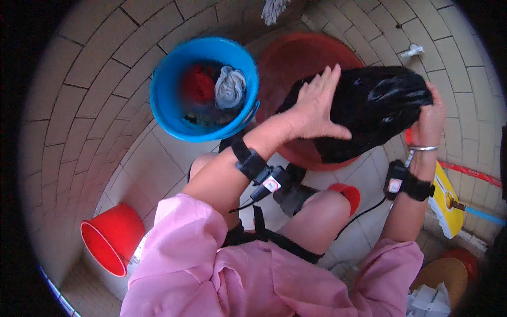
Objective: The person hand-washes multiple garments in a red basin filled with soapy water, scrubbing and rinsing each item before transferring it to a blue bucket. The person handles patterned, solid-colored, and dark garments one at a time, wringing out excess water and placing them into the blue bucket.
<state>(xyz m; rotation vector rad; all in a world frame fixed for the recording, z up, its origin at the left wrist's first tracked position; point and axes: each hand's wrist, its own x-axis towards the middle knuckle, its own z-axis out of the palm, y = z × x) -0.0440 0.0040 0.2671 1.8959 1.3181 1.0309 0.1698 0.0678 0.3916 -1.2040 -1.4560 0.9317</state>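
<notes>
A shiny, wet-looking black cloth stretches over the right part of a large reddish-brown basin. At the cloth's right end, my right hand grips it, with some fingers hidden behind the fabric. My left hand lies over the cloth's left part, fingers spread and thumb pointing right; whether the palm presses on the fabric is not plain. Left of the basin stands a blue bucket holding a grey cloth, a red cloth and darker cloth below.
A red bucket leans at the left. A smaller red container is beside my knee. White tap juts from the tiled wall; mop strands hang above. At right are a yellow scalloped-edged tool and a brown bin with paper.
</notes>
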